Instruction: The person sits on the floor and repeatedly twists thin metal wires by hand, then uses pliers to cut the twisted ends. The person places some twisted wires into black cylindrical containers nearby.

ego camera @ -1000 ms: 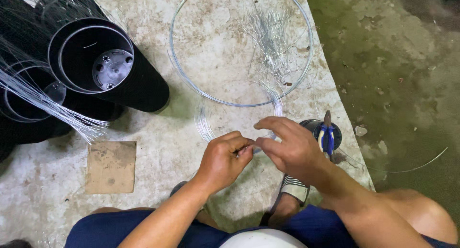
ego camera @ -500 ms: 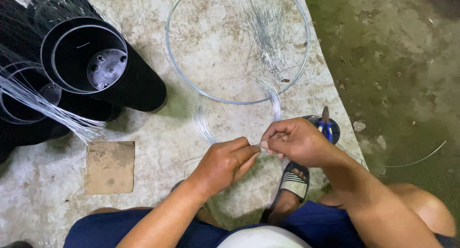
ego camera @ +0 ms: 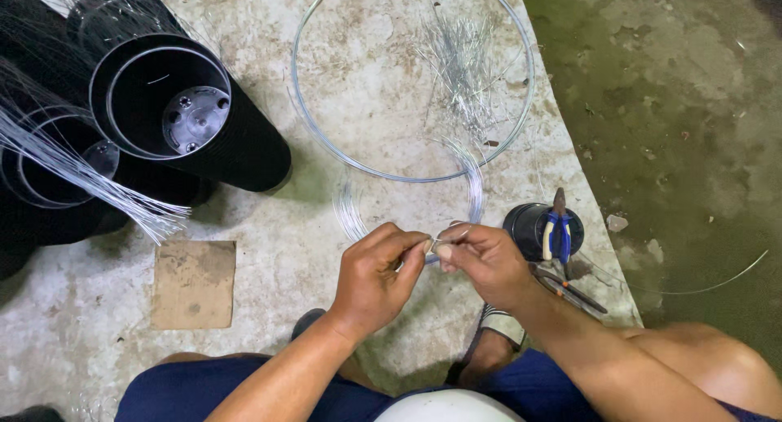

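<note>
My left hand [ego camera: 376,276] and my right hand [ego camera: 484,261] meet above the concrete floor, fingertips pinched together on a thin silver wire [ego camera: 446,240]. That wire belongs to a small coil of wire rings [ego camera: 472,182] lying just beyond my hands. Behind it lies a large wire hoop [ego camera: 521,80] with a heap of short cut wires [ego camera: 464,59] inside it.
Black plastic pots [ego camera: 244,145] lie stacked on their sides at the upper left, with a bundle of long straight wires [ego camera: 73,169] across them. A cardboard piece [ego camera: 194,283] lies at the left. Blue-handled pliers [ego camera: 559,230] stand in a small black cup [ego camera: 525,226] at the right.
Both hands have shifted slightly left and closer together, and the fingertips now pinch the wire between them.
</note>
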